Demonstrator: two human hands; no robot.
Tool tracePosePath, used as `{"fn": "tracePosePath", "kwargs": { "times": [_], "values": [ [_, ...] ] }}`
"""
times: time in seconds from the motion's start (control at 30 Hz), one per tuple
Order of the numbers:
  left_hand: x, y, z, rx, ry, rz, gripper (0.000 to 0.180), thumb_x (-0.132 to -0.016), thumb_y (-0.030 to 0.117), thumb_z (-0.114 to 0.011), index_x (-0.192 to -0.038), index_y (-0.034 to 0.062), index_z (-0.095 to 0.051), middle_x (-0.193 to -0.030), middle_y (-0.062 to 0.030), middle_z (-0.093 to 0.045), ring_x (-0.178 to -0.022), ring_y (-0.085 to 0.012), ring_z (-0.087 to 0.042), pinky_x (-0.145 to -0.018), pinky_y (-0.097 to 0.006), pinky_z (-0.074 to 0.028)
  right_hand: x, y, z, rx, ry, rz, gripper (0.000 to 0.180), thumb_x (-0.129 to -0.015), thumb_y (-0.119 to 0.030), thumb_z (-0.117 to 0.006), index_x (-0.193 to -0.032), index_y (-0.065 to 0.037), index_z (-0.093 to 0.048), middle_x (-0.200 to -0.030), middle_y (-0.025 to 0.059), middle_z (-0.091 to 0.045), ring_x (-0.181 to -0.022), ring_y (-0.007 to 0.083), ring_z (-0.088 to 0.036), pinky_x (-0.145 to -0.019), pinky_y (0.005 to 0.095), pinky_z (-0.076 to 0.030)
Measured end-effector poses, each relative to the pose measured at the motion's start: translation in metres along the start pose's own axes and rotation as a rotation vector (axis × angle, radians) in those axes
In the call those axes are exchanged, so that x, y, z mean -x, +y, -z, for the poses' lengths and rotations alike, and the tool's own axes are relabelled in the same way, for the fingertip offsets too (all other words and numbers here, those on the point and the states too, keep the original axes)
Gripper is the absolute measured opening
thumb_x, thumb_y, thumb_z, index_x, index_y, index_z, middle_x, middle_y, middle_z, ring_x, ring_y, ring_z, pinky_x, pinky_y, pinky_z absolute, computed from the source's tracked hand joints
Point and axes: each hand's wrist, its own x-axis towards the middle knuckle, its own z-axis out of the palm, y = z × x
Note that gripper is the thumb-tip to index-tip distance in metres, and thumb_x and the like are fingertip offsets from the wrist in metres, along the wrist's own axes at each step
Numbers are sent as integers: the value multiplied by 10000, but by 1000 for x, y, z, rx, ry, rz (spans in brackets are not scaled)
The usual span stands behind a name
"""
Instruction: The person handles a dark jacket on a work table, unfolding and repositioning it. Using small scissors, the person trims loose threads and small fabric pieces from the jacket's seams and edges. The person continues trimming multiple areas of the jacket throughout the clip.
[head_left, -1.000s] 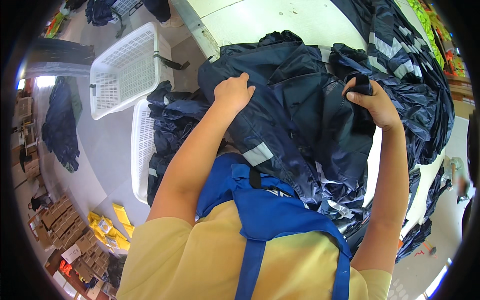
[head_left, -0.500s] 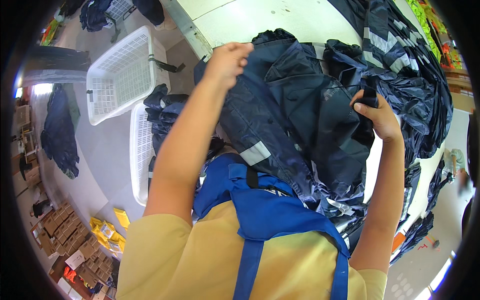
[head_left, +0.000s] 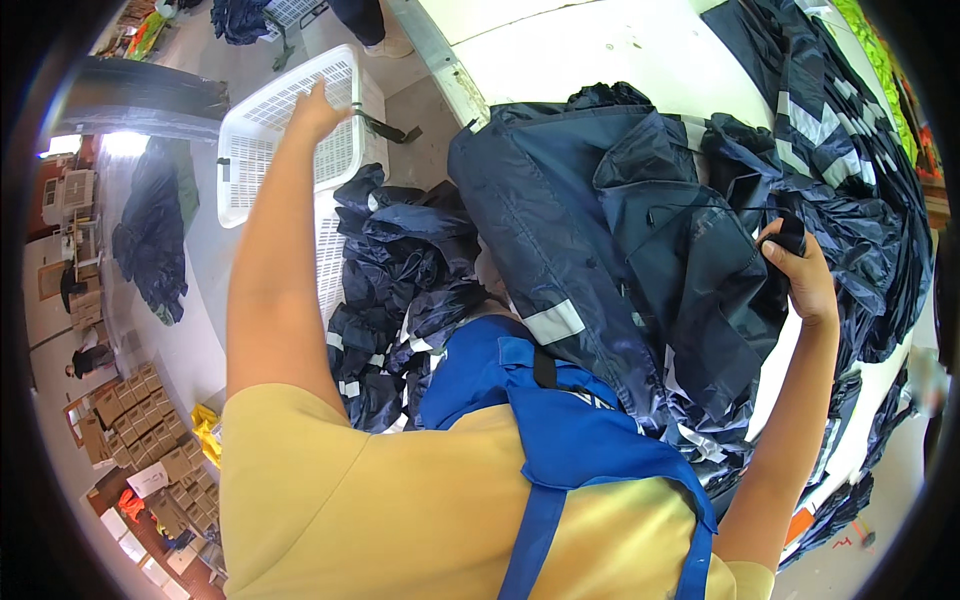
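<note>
A dark navy jacket [head_left: 560,220] with pale reflective strips lies spread on the white table in front of me. At its right side my right hand [head_left: 805,270] is closed around a small black object [head_left: 790,237], whose kind I cannot make out. My left hand [head_left: 318,115] is stretched out to the far left, over the white slatted basket [head_left: 228,190]. Its fingers are apart, with nothing visible in them. More crumpled navy garments [head_left: 400,260] fill a second white basket [head_left: 330,245], between my left arm and the table.
On the right of the white table [head_left: 570,50] lies a long heap of navy garments with reflective strips [head_left: 850,190]. The table's metal edge [head_left: 440,60] runs along its left. Cardboard boxes [head_left: 130,420] stand at the lower left. Another person's leg [head_left: 360,22] shows at the top.
My left hand has swung from above the jacket out to the left over the basket, and its curled fingers have spread. My right hand keeps its hold. The view has shifted left.
</note>
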Motion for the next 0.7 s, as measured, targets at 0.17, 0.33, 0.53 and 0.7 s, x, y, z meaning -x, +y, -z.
{"fn": "tracePosePath", "kwargs": {
  "times": [0.17, 0.33, 0.53, 0.7],
  "values": [
    [102, 93, 21, 715, -158, -455, 360, -872, 180, -583, -1229, 168, -544, -838, -118, -632, -717, -290, -604, -727, -392, -490, -3, -5, -7, 64, -31, 2, 184, -789, -206, -696, -861, -50, -629, -799, -23, -556, -788, 95, -493, -765, 241, -372],
    [190, 185, 48, 356, -551, -626, 353, -894, 371, -532, -1175, 159, -537, -971, -188, -663, -947, -375, -627, -821, -448, -496, -9, -13, -15, 104, -72, 10, 147, -787, -165, -680, -873, -53, -640, -804, -24, -566, -791, 91, -499, -775, 239, -378],
    [195, 179, 51, 709, -376, -495, 271, -786, 206, -708, -922, 61, -523, -757, -130, -640, -724, -268, -635, -660, -366, -499, 2, -23, -16, 111, -64, 35, 145, -791, -160, -680, -871, -43, -647, -822, -7, -587, -811, 101, -519, -802, 246, -388],
    [246, 180, 105, 1920, -628, -295, 319, -843, -24, -633, -1071, 105, -450, -897, -48, -606, -800, -133, -594, -706, -246, -482, 3, -49, -53, -60, -287, 299, 206, -773, -202, -708, -855, -21, -654, -964, 104, -655, -976, 212, -598, -931, 318, -401]
  ]
}}
